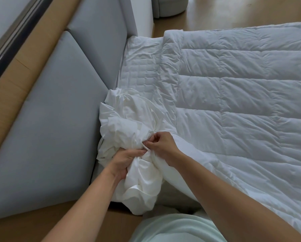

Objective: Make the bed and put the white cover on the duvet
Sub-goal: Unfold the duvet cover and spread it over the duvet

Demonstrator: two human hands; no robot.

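Observation:
The white cover (128, 123) lies bunched in a crumpled heap at the near corner of the bed, against the headboard. My left hand (124, 161) grips a fistful of its cloth from below. My right hand (162, 145) pinches a fold of the cover just beside the left hand, thumb and fingers curled. The quilted white duvet (242, 95) is spread flat over most of the bed to the right, its near corner running under my right forearm. A strip of the quilted mattress pad (141, 67) shows between the duvet and the headboard.
A padded grey headboard (58, 119) runs along the left, with a wooden ledge (32, 55) behind it. Wooden floor (233, 13) and a grey round pouf (170, 6) lie beyond the far side of the bed. My pale clothing (177, 229) fills the bottom edge.

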